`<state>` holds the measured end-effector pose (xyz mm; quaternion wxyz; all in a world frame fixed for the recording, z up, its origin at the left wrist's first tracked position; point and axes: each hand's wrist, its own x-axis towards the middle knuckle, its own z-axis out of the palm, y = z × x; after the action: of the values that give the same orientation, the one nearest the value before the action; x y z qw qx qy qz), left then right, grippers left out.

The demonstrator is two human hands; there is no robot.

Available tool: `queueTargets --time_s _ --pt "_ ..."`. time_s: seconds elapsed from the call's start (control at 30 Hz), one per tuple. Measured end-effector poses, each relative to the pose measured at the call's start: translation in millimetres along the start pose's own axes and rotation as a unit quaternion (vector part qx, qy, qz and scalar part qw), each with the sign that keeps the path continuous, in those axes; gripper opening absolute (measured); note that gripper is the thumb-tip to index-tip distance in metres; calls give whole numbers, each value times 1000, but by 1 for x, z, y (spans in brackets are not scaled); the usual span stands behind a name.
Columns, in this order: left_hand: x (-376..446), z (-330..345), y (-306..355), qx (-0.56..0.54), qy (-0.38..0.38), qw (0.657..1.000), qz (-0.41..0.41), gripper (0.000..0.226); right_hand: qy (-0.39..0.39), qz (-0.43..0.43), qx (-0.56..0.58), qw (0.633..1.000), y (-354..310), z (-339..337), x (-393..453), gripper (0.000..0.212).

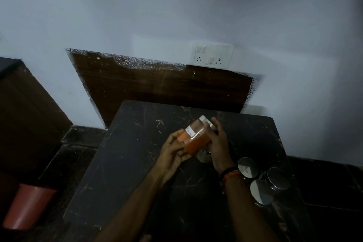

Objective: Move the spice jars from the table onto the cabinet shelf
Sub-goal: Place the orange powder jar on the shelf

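Orange jar (193,139): we are holding it tilted above the middle of the counter (121,163), lid away from us, probably lifting it clear for the shelf, which is out of view.
Left hand (172,153): we are cupping the jar's base, fingers curled round it.
Right hand (218,147): we are clasping the lid end, wrist raised over a steel lid (204,156) below.
Waiting jars (263,180): three are standing clustered by the counter's right edge.
Wall socket (213,56): sitting beyond the far edge.
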<state>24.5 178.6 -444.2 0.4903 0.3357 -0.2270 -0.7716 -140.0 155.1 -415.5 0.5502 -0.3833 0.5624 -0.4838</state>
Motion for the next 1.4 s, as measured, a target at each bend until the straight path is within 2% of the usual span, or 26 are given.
queueTargets --time_s 0.2,0.37,0.43,0.63,0.8,1.0,1.1,1.2,1.4 --pt "1 15 -5 74 -25 996 41 73 17 20 65 998 -9 1 5 100" --pt "2 18 2 83 -52 995 26 60 7 26 117 993 -18 -4 10 72" --pt "3 18 5 80 -64 995 19 62 -8 20 134 991 -20 -6 12 62" --pt "7 22 14 90 -73 992 58 72 -57 5 126 990 -40 -2 16 60" --pt "12 38 31 119 -61 986 99 74 -71 -38 68 994 -65 2 26 64" --pt "23 69 82 166 -86 975 119 68 -91 -106 38 989 -118 3 33 70" --pt "29 93 118 215 -85 965 126 64 -103 -145 60 982 -149 4 33 57" --pt "37 121 154 279 -83 943 164 49 -113 -182 69 974 -185 8 31 48" --pt "44 183 226 350 -92 904 229 55 -105 -265 74 956 -260 18 24 52"
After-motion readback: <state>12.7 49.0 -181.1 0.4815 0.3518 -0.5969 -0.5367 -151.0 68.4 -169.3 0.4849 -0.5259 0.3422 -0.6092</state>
